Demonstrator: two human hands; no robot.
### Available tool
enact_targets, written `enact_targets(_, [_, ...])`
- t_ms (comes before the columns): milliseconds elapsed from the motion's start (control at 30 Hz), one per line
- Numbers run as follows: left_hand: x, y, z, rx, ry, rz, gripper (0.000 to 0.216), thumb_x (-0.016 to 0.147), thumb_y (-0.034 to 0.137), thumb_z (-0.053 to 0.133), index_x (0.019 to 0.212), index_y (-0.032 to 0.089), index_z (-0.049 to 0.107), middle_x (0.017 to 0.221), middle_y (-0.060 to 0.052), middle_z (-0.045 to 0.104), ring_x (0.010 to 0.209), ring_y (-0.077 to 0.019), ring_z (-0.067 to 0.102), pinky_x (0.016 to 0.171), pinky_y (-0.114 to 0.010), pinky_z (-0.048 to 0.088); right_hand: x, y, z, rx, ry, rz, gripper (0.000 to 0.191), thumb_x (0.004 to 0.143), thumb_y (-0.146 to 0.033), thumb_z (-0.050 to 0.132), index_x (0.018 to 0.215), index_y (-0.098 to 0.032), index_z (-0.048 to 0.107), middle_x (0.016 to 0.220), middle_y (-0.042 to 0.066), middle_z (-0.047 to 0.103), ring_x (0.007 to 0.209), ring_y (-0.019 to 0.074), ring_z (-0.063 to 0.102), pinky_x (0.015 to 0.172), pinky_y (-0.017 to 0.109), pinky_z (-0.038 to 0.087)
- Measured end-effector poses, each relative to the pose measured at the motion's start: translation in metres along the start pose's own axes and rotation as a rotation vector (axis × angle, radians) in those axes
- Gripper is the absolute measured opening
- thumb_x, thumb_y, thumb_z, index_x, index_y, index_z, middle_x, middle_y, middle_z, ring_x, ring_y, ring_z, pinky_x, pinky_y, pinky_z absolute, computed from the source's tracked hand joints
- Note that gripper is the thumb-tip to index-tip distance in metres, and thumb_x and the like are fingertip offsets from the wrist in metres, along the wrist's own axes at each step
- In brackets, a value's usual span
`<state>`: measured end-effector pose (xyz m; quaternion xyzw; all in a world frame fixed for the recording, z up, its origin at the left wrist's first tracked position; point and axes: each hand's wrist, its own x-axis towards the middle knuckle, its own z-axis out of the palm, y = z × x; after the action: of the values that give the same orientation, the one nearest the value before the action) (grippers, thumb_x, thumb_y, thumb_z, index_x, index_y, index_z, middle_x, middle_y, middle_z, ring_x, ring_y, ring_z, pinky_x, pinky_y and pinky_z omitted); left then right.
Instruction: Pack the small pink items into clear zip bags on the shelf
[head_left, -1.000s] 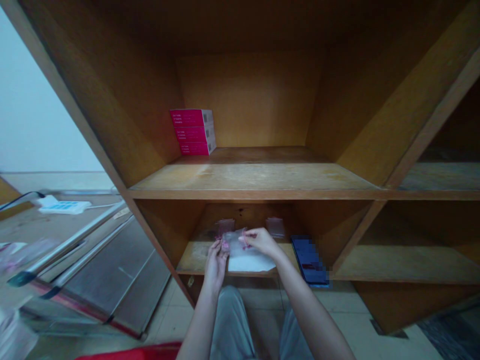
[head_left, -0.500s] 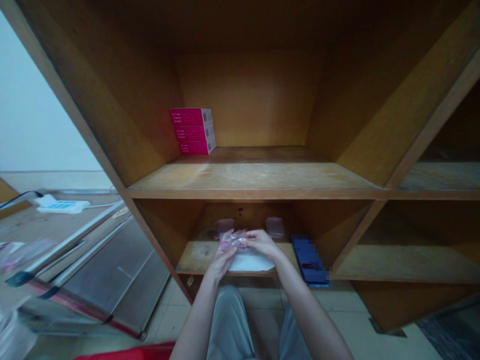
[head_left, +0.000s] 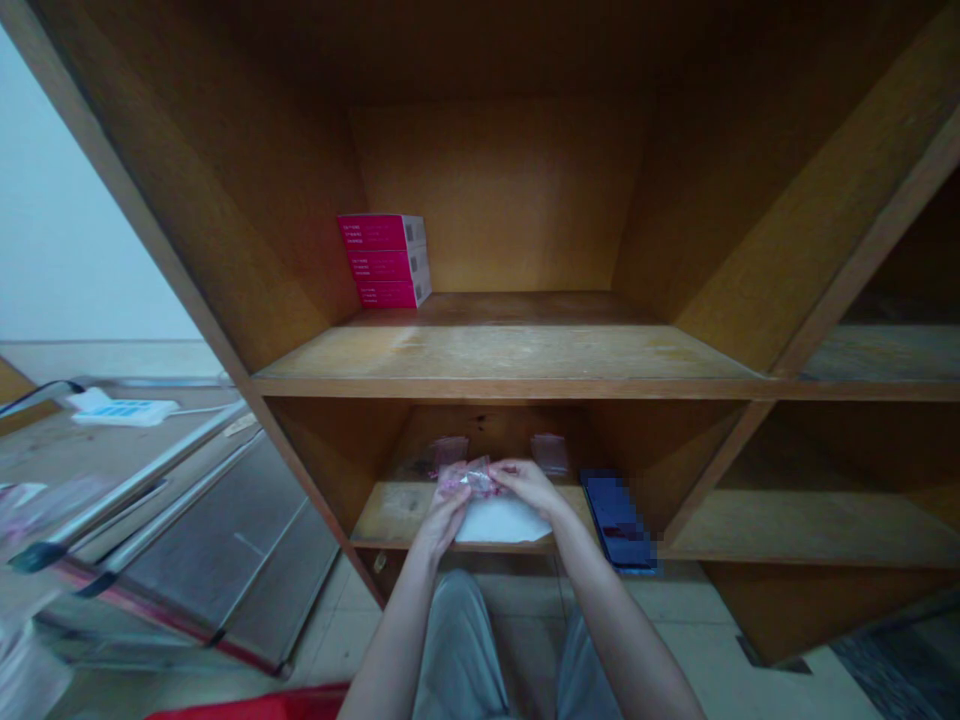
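Note:
A small clear plastic bag (head_left: 474, 478) with pinkish edges is held between my two hands over the lower shelf. My left hand (head_left: 448, 512) grips its left side, thumb on top. At the bag's right end, the fingers of my right hand (head_left: 525, 482) pinch it. Below them a white sheet (head_left: 501, 522) lies at the shelf's front edge. Behind my hands are two stacks of clear bags, a left one (head_left: 450, 453) and a right one (head_left: 550, 453). What the held bag contains is too small to make out.
Three pink boxes (head_left: 382, 262) are stacked on the upper shelf (head_left: 495, 352). A dark blue phone-like object (head_left: 619, 520) lies right of the white sheet. On the left stand a metal-framed folding table (head_left: 202, 560) and a white power strip (head_left: 124, 408). Something red (head_left: 255, 703) is at the bottom.
My fingers have shifted slightly on the plastic bag, and it looks a little more spread out between them. Everything else stays in place.

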<state>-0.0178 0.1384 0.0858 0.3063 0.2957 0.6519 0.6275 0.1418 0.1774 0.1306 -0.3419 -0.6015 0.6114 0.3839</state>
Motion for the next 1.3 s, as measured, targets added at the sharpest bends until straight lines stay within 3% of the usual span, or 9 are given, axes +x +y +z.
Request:
enact_targets(200, [0.009,-0.003,-0.020,0.019,0.058,-0.027,0.028,0.058,0.014,0.071,0.083,0.017,0.058,0.082,-0.002,0.065,0.082,-0.0141,0.061,0.085,-0.031,0.044,0.013,0.034,-0.006,0.125,0.467,-0.056,0.034,0.069,-0.043,0.051,0.086,-0.015,0.061,0.095,0.011,0.064,0.083,0.0198,0.060,0.075,0.032,0.045])
enact_targets(300, [0.010,-0.002,-0.024,0.013,0.050,-0.026,0.031,0.060,0.012,0.070,0.088,0.017,0.058,0.083,-0.002,0.065,0.079,-0.0127,0.062,0.083,-0.029,0.045,0.021,0.050,-0.002,0.124,0.556,-0.070,0.039,0.076,-0.043,0.036,0.092,-0.015,0.059,0.100,0.011,0.062,0.091,0.0190,0.058,0.080,0.033,0.043])
enact_targets(500, [0.010,-0.002,-0.021,-0.001,0.043,-0.068,0.035,0.058,0.010,0.071,0.090,0.015,0.057,0.083,-0.003,0.066,0.079,-0.0124,0.062,0.084,-0.027,0.044,0.038,0.062,0.012,0.206,0.627,-0.084,0.051,0.078,-0.047,0.025,0.093,-0.013,0.059,0.100,0.011,0.063,0.095,0.0166,0.057,0.086,0.031,0.040])
enact_targets(900, [0.016,-0.006,-0.020,0.203,-0.090,-0.071,0.048,0.057,0.013,0.073,0.100,0.016,0.052,0.098,-0.008,0.063,0.090,-0.0174,0.059,0.087,-0.034,0.040,0.046,0.089,0.020,0.439,0.635,-0.108,0.051,0.073,-0.057,0.036,0.084,-0.016,0.064,0.092,0.009,0.067,0.087,0.0199,0.060,0.080,0.032,0.042])
enact_targets(1100, [0.024,-0.014,-0.019,0.434,-0.163,-0.039,0.048,0.053,0.019,0.075,0.097,0.015,0.055,0.100,-0.010,0.061,0.093,-0.0202,0.057,0.087,-0.035,0.040,0.048,0.091,0.022,0.321,0.625,-0.073,0.048,0.077,-0.053,0.034,0.083,-0.016,0.065,0.090,0.010,0.067,0.085,0.0200,0.061,0.078,0.031,0.044])
enact_targets(1300, [0.026,-0.016,-0.011,0.492,-0.204,-0.054,0.046,0.056,0.022,0.074,0.097,0.015,0.053,0.099,-0.009,0.061,0.090,-0.0184,0.057,0.085,-0.034,0.041,0.044,0.090,0.026,0.040,0.614,-0.064,0.053,0.079,-0.054,0.032,0.086,-0.015,0.067,0.091,0.014,0.067,0.087,0.0228,0.060,0.078,0.033,0.042])
